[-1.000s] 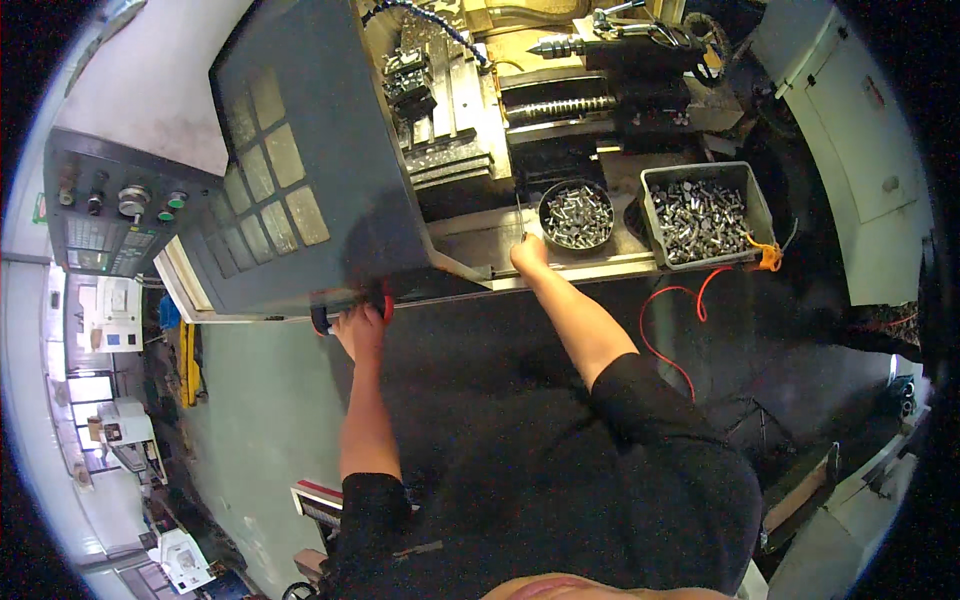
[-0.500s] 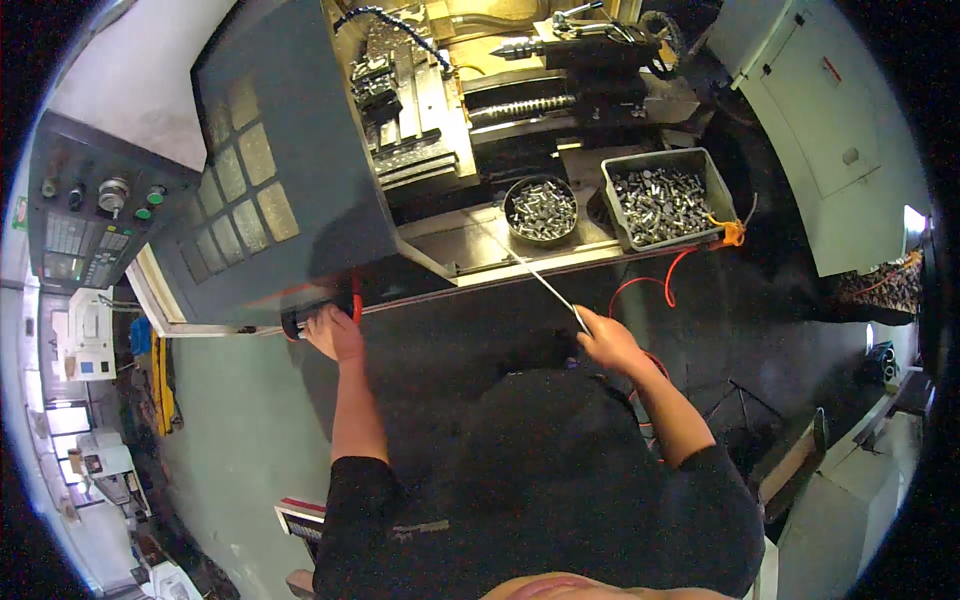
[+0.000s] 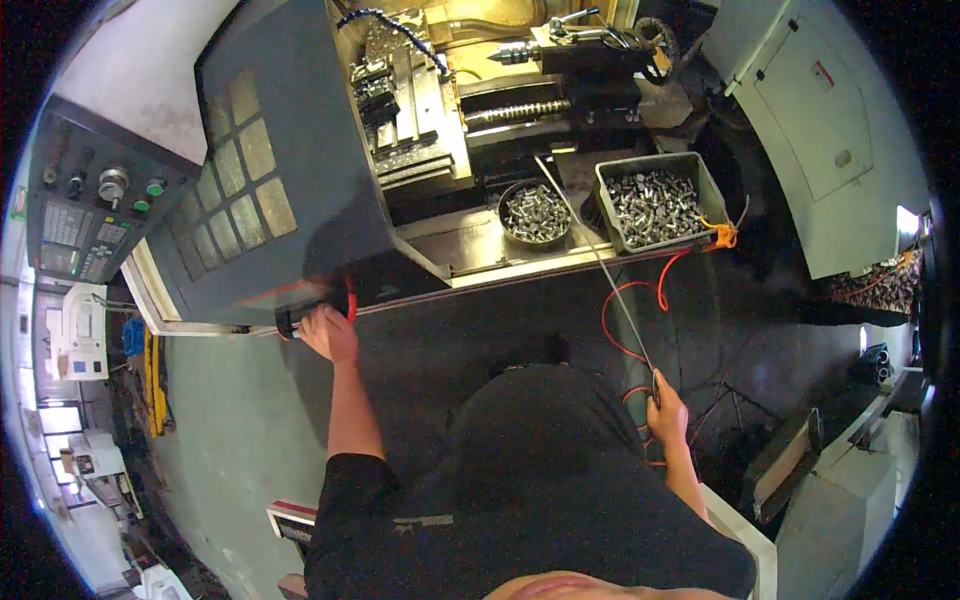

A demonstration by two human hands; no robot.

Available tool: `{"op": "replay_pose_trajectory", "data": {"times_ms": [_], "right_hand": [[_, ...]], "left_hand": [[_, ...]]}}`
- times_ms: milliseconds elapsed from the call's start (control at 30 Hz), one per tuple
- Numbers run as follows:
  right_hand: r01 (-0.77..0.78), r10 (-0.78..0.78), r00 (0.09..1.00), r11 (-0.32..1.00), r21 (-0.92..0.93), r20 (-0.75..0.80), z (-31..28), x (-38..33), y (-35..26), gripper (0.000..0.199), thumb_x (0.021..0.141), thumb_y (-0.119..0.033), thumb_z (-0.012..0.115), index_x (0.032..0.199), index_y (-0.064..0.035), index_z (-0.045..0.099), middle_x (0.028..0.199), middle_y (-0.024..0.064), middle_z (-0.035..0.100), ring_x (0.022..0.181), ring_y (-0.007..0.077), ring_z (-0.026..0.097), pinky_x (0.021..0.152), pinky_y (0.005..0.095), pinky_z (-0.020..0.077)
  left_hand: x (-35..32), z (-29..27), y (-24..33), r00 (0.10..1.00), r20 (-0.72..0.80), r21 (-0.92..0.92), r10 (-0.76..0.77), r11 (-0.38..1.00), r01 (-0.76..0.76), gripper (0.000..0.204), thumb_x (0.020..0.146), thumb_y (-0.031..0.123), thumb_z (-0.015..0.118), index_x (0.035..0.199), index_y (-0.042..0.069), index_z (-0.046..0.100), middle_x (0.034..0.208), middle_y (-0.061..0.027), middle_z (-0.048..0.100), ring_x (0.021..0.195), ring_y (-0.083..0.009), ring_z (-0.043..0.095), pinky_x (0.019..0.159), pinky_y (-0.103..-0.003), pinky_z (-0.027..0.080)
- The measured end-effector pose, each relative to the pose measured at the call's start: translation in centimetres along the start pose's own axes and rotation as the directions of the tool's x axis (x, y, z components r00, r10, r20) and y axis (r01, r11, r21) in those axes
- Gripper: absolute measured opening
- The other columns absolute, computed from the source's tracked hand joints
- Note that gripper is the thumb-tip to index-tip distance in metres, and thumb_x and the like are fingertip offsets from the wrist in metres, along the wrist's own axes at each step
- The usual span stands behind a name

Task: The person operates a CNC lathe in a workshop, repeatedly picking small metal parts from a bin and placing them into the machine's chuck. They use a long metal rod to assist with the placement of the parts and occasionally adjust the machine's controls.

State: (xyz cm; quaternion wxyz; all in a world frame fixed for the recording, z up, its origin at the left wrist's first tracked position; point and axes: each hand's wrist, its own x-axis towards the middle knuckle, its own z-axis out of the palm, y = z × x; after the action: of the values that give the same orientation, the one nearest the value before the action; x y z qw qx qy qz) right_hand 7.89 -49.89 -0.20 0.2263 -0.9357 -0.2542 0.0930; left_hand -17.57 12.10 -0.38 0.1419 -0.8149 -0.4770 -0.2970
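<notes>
My right hand (image 3: 667,415) is closed round the lower end of a long thin metal rod (image 3: 622,300). The rod slants up and left, its far end above the round pan (image 3: 507,225) of small metal pieces. That pan stands on the ledge of an open lathe. My left hand (image 3: 328,333) is wrapped round the handle (image 3: 286,323) on the lower edge of the dark sliding door (image 3: 345,225). A red strip shows beside that hand. The palm and part of the handle are hidden.
A grey bin (image 3: 712,185) of metal pieces sits right of the pan, an orange air gun (image 3: 725,236) with a red hose (image 3: 664,285) at its corner. A control panel (image 3: 105,200) is at left. The tailstock (image 3: 590,52) stands at the back, a pale cabinet (image 3: 810,140) at right.
My right hand has moved right and back toward me with the rod. The rod's far end now shows above the pan and its slant is steeper. My left hand stays at the door handle.
</notes>
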Motion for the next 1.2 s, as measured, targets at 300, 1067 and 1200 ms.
{"op": "replay_pose_trajectory", "data": {"times_ms": [300,1067,1200], "right_hand": [[-0.114,0.114,0.993,0.993,-0.013,0.031,3.3,6.4,-3.3,0.066,0.08,-0.01,0.065,0.145,-0.0109,0.05,0.102,0.0174,0.065,0.083,0.0354,0.066,0.076,0.0465,0.0546],[0.073,-0.114,0.923,0.989,-0.126,-0.367,7.5,15.1,-6.1,0.048,0.084,-0.011,0.066,0.131,-0.0074,0.059,0.124,0.0161,0.058,0.112,0.0358,0.058,0.098,0.0452,0.0491],[0.02,-0.062,0.885,0.995,-0.094,-0.461,3.9,16.9,-5.0,0.042,0.087,-0.011,0.063,0.128,-0.0062,0.061,0.119,0.0156,0.063,0.111,0.035,0.059,0.098,0.045,0.048]], "left_hand": [[-0.3,0.2,-0.6,0.998,0.063,0.067,-0.005,0.998,0.001,0.03,0.093,0.022,0.049,0.094,0.003,0.072,0.097,-0.0157,0.071,0.095,-0.037,0.059,0.098,-0.051,0.04],[0.1,-1.0,0.8,1.0,-0.006,-0.06,-0.017,0.998,0.017,0.031,0.094,0.024,0.049,0.09,0.002,0.071,0.092,-0.0167,0.07,0.091,-0.0388,0.059,0.09,-0.051,0.041],[-0.9,1.0,-0.7,0.998,-0.067,-0.077,0.001,0.997,-0.006,0.033,0.095,0.025,0.048,0.09,0.002,0.071,0.093,-0.0167,0.07,0.092,-0.0394,0.058,0.09,-0.051,0.041]]}}
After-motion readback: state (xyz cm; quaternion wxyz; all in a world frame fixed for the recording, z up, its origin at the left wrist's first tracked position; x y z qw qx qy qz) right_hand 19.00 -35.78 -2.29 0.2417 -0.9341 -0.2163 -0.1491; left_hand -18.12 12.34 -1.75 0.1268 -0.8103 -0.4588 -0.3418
